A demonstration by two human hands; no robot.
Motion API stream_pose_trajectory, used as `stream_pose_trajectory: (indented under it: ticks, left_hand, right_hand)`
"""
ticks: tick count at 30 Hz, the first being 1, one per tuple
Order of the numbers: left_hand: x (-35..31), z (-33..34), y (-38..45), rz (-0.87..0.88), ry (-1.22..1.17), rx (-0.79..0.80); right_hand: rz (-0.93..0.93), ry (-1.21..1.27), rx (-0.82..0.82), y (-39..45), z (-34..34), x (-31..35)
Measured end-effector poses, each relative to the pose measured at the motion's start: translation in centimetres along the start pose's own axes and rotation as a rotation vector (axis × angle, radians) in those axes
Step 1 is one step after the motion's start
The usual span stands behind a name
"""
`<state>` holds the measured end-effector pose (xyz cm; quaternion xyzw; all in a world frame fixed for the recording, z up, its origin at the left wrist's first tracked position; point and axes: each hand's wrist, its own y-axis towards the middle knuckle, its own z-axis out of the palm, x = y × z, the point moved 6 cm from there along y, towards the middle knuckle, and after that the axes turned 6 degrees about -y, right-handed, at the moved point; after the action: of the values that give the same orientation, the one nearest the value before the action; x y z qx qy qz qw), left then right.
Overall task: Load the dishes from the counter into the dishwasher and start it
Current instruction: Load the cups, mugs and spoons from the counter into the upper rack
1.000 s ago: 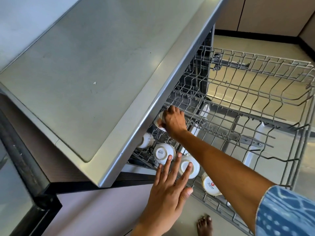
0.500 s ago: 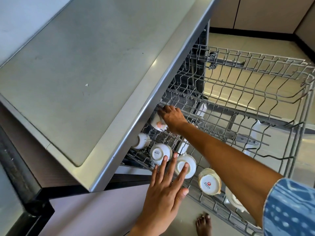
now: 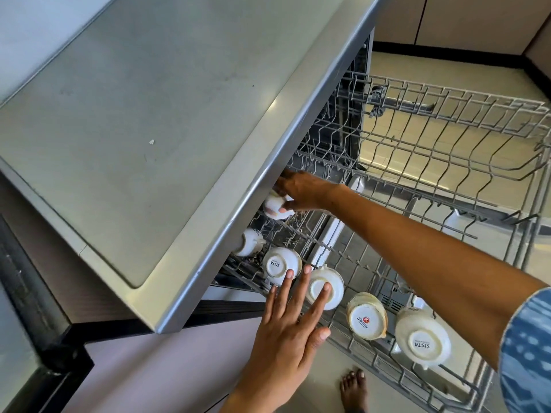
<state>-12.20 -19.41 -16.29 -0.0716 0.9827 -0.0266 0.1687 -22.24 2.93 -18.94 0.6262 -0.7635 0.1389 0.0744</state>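
The grey wire upper rack point(image 3: 447, 138) of the dishwasher is pulled out to the right of a steel counter point(image 3: 143, 120). My right hand point(image 3: 301, 190) reaches under the counter's edge and grips a white cup point(image 3: 275, 207) in the rack's back corner. My left hand point(image 3: 289, 326) hovers flat with straight fingers over the rack's near edge, its fingertips over two upturned white cups point(image 3: 278, 263) point(image 3: 328, 289). Further upturned cups stand along the near row: one with a red logo point(image 3: 366, 318), one at the right point(image 3: 423, 344), and one half hidden under the counter point(image 3: 249, 242).
The counter edge point(image 3: 253, 198) overhangs the rack's left side. The open dishwasher door point(image 3: 462, 210) lies below the rack. A bare foot point(image 3: 353, 389) stands on the tiled floor. Cabinet fronts point(image 3: 465, 22) run along the back.
My right hand has pushed the cup deeper toward the rack's back left corner under the counter edge. My left hand has kept its place over the near cups.
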Motion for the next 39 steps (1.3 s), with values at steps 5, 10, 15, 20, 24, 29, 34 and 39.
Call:
stream_pose_trajectory:
  ticks: [5,10,15,20,24,29,34,39]
  left_hand:
    - [0.0,0.0,0.0,-0.010,0.003,0.021]
    - [0.0,-0.1,0.1,-0.012,0.015,0.015]
    - [0.0,-0.1,0.1,-0.015,0.014,0.004]
    - [0.0,0.1,0.0,-0.017,0.019,0.021]
    - [0.1,0.0,0.0,-0.020,0.010,0.019]
    - [-0.1,-0.2,0.0,-0.020,-0.003,0.003]
    - [0.0,0.0,-0.1,-0.024,0.015,0.023]
    - [-1.5,-2.1,-1.7,-0.090,0.062,0.026]
  right_hand:
    - [0.033,-0.037,0.071,0.3,1.5,1.5]
    - [0.173,-0.095,-0.023,-1.1,3.0,1.6]
    - [0.231,-0.046,-0.077,-2.1,3.9,2.1]
    - [0.224,-0.044,-0.112,-3.0,3.7,2.5]
    - [0.199,-0.101,-0.160,-4.2,3.3,2.2]
    - [0.230,-0.131,-0.298,-8.2,1.3,2.2]
    - [0.305,-0.065,-0.481,-14.6,-1.1,4.2]
    - [0.318,0.017,-0.585,-21.4,-3.7,8.4]
